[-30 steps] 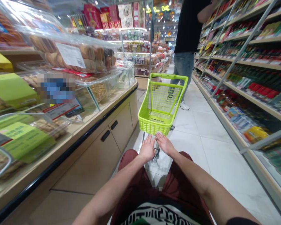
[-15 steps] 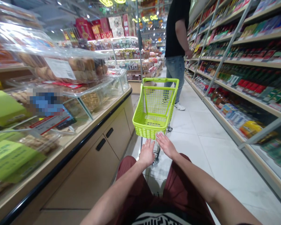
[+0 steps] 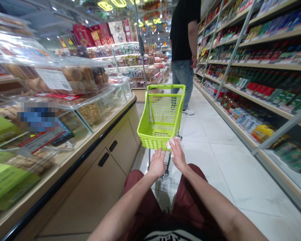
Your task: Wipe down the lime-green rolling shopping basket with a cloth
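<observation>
A small lime-green shopping cart (image 3: 163, 115) stands in the aisle just ahead of me, its basket holding nothing I can see. My left hand (image 3: 157, 163) reaches to the basket's near wall with fingers stretched out and touching its lower edge. My right hand (image 3: 178, 156) is beside it at the same wall, fingers closed around a white crumpled piece, paper or tissue (image 3: 171, 144), pressed against the basket. My red-brown shorts show below my forearms.
A glass bakery counter (image 3: 90, 110) with boxed pastries and beige cabinet doors runs along the left. Stocked shelves (image 3: 253, 77) line the right. A person in a black shirt and jeans (image 3: 183, 57) stands beyond the cart. White tiled floor (image 3: 215, 147) lies between.
The cart and my hands have moved forward along the counter and drifted left in view. The white piece now shows at my right fingers. The person ahead has lowered an arm.
</observation>
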The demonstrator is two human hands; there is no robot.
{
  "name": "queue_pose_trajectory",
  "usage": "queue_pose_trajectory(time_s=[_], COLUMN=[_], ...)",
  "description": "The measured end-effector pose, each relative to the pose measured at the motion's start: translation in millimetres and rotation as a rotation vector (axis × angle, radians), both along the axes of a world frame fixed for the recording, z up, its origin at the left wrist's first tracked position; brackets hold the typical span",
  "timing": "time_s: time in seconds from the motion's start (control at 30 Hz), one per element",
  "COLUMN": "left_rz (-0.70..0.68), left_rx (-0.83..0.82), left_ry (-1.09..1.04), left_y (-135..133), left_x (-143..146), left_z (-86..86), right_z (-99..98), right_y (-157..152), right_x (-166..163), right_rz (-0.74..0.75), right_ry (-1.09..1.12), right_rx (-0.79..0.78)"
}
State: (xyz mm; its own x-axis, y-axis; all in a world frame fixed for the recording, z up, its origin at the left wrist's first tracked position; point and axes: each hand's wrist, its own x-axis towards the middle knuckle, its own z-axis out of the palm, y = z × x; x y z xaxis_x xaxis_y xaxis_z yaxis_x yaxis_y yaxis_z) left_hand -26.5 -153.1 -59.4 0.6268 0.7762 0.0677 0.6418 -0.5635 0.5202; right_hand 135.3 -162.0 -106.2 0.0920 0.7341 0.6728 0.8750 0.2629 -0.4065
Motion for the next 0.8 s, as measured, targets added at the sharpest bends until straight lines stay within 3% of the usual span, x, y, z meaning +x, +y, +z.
queue_pose_trajectory(time_s=[0.17, 0.23, 0.3, 0.43, 0.53, 0.67, 0.8], left_rz=[-0.043, -0.022, 0.008, 0.119, 0.189, 0.190, 0.171], left_rx=[0.008, 0.017, 0.064, 0.220, 0.305, 0.327, 0.310], left_ry=[-0.031, 0.037, 0.122, 0.179, 0.191, 0.273, 0.389], left_y=[-6.2, -2.8, 5.5, 32.7, 55.4, 82.9, 103.4], left_x=[1.0, -3.3, -9.0, -20.1, -24.2, -26.9, -35.6], left_z=[2.2, 3.5, 6.7, 20.7, 34.6, 47.2, 48.0], right_z=[-46.1, -51.0, -38.7, 17.0, 48.5, 57.9, 55.8], right_y=[-2.5, -8.0, -13.0, -11.6, 2.2, 27.3, 45.8], right_x=[-9.7, -9.1, -6.3, 3.4, 5.8, -15.8, -42.5], right_rz=[-0.014, 0.007, 0.021, 0.007, -0.041, -0.007, 0.105], right_ry=[0.066, 0.064, 0.052, -0.016, -0.068, -0.163, -0.276], right_rx=[-0.154, -0.191, -0.146, 0.061, 0.100, 0.006, -0.088])
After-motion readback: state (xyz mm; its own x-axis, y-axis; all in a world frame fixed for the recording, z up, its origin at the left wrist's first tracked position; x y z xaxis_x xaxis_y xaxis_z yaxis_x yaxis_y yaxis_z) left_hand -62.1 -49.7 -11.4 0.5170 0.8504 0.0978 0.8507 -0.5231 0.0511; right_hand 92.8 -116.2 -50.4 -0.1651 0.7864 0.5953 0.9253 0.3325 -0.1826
